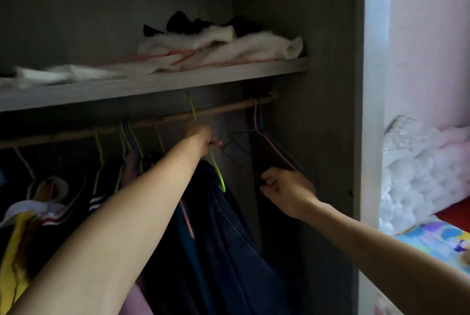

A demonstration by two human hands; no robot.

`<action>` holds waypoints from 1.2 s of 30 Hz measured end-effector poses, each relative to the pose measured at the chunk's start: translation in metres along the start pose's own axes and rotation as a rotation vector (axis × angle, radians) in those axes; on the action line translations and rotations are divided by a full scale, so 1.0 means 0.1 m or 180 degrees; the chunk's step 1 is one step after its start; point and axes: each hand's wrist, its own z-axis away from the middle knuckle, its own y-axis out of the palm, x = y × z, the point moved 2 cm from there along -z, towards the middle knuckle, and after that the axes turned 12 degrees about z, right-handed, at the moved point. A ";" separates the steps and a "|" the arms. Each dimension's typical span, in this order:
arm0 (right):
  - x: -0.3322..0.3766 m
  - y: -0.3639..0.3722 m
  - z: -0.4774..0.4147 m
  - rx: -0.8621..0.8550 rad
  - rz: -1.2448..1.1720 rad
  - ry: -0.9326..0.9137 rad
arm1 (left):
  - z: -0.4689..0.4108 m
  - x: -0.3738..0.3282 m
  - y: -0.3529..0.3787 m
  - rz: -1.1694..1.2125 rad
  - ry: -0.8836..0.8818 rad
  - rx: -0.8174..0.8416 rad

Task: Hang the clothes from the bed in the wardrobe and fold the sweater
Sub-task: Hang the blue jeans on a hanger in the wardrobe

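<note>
Inside the dark wardrobe a wooden rail (223, 109) runs below a shelf. My left hand (204, 140) is shut on the neck of a green wire hanger (216, 169), whose hook rises just above the rail. Dark blue jeans (229, 238) hang below that hand. My right hand (286, 191) is shut on the lower bar of a pink empty hanger (268, 144) that hangs with a dark hanger (236, 140) at the rail's right end.
Several hung clothes and hangers fill the rail's left part, among them a yellow and white garment (23, 218). The shelf (152, 85) holds white and black cloth. The wardrobe's side panel (333, 136) stands on the right; beyond it lies a bed with a white fluffy blanket (417, 169).
</note>
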 end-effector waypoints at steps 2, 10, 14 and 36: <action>0.05 -0.10 -0.17 -0.0475 0.0638 -0.0113 | -0.12 0.06 -0.01 -0.0064 0.0038 -0.0009; -0.17 -0.13 -0.74 -0.0599 0.1823 0.0560 | -0.27 0.30 -0.15 -0.0876 0.0402 -0.0113; -0.24 -0.02 -0.80 -0.0736 0.2038 0.0651 | -0.22 0.44 -0.27 -0.0865 0.0328 -0.0140; -0.07 -0.21 -0.72 -0.1185 0.1389 0.0123 | 0.12 0.08 -0.24 -0.3727 0.2191 -0.0083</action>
